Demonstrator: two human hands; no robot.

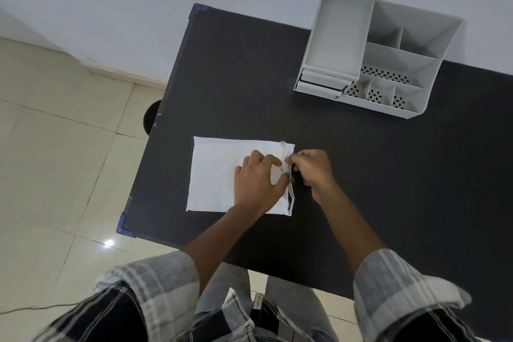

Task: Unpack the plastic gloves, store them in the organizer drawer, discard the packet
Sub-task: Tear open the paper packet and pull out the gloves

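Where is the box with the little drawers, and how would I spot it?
Look at the black table, at its far right corner by the wall. The grey organizer stands there, apart from the white packet under the hands. Only it has open compartments with dotted floors and two small drawers.

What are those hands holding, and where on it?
The white packet: the left hand presses its right end flat on the table, while the right hand pinches its right edge.

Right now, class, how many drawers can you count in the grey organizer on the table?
2, stacked at the organizer's near left corner: the upper drawer and the lower drawer just beneath it, both pushed in. More could be hidden from this angle.
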